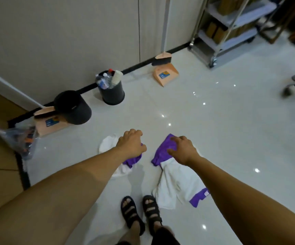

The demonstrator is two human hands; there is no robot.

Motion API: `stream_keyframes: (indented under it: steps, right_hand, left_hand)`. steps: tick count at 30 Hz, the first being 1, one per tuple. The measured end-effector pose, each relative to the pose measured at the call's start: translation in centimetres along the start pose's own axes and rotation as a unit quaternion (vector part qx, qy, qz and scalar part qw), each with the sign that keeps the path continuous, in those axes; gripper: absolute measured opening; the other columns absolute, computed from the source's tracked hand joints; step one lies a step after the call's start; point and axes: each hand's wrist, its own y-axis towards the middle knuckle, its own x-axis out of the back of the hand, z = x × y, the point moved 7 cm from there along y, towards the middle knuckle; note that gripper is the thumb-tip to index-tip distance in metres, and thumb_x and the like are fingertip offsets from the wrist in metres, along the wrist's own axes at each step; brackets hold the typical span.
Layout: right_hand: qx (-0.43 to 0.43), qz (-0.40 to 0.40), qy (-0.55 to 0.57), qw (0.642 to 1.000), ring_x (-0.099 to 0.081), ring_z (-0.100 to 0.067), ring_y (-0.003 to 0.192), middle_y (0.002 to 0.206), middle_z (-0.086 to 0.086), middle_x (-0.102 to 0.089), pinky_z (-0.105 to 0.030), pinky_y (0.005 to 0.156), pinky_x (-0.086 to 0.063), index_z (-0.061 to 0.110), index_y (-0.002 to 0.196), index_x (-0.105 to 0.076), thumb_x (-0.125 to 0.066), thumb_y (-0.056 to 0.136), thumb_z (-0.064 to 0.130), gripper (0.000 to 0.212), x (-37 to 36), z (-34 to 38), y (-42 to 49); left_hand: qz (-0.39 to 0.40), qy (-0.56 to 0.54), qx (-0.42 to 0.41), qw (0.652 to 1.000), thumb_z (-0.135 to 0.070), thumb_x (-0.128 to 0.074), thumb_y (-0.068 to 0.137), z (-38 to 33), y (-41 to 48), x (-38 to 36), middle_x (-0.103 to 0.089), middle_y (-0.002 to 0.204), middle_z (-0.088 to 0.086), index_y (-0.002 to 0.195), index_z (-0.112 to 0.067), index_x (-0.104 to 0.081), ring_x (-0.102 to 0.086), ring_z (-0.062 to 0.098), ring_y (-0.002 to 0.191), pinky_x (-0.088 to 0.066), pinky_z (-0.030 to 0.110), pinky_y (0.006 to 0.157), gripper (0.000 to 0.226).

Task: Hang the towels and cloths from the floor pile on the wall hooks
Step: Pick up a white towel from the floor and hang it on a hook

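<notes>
Purple cloth (164,149) is pinched at its top by the right hand (184,150), and a second purple cloth (132,160) is gripped in the closed left hand (131,144), both low over the glossy floor (214,129). White towels (176,184) are spread beside the sandalled feet (139,214). Two black bins (111,91), dustpans (164,74) and a broom (161,59) are ranged along the wall edge beyond, well apart.

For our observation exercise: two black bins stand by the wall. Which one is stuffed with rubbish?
The right-hand bin, nearer the upright broom: bottles and paper cups poke out. The left bin shows only a dark opening.
</notes>
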Motion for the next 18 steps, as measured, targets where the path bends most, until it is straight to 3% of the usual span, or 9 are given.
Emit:
stream_keyframes:
  steps: [7,18]
  right_hand:
    - [-0.113,0.045,0.056,0.991,-0.044,-0.028,0.127,0.145,-0.009,-0.039,-0.037,0.099,-0.041,0.021,0.143,-0.039,-0.056,0.091,0.038,0.058,-9.6,-13.9,2.5]
    - [-0.215,0.101,0.166,0.957,-0.054,-0.028,0.121,0.142,-0.011,-0.047,-0.034,0.095,-0.043,0.015,0.144,-0.039,-0.049,0.095,0.041,0.056,-34.5,-31.9,15.6]
  left_hand:
    - [0.116,0.007,-0.013,0.993,-0.043,-0.057,0.086,-1.9,4.2,-16.6,-0.043,0.137,0.007,0.136,-0.018,-0.041,-0.039,0.028,0.127,-0.039,0.043,0.102,0.058]
    - [0.173,0.002,0.015,0.985,-0.041,-0.056,0.086,0.7,16.5,-44.4,-0.045,0.136,0.008,0.135,-0.016,-0.043,-0.044,0.027,0.122,-0.042,0.041,0.099,0.056]
